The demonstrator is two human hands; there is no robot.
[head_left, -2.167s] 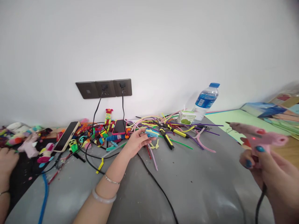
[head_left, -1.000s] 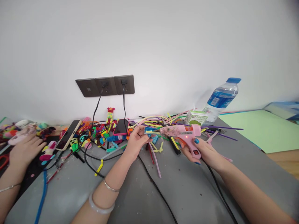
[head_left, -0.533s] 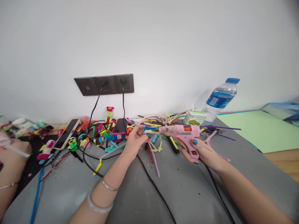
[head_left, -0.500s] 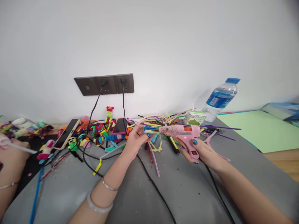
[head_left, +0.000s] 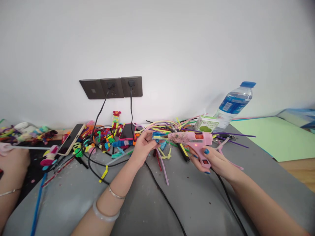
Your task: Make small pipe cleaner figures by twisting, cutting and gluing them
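Observation:
A pink hot glue gun (head_left: 190, 139) lies in my right hand (head_left: 214, 160), its small orange light lit and its nozzle pointing left. My left hand (head_left: 144, 146) pinches a small blue and yellow pipe-cleaner piece (head_left: 159, 135) between thumb and fingers. The nozzle tip is right at this piece; whether they touch I cannot tell. Behind both hands spreads a pile of loose pipe cleaners (head_left: 169, 124) in pink, yellow and purple. A black-handled tool (head_left: 183, 152) lies under the glue gun.
A tilted water bottle (head_left: 233, 105) and a green-white drink carton (head_left: 206, 124) stand at the wall. Phones (head_left: 72, 139), pipe-cleaner figures (head_left: 116, 119) and black cables (head_left: 162, 193) lie leftward. Another person's hand (head_left: 14, 167) holds something pink at the far left. Green paper (head_left: 273, 137) lies right.
The other person's hand at the far left has shifted slightly, and its pale stick is now more level. My hands, the glue gun and the pipe-cleaner piece stay nearly the same.

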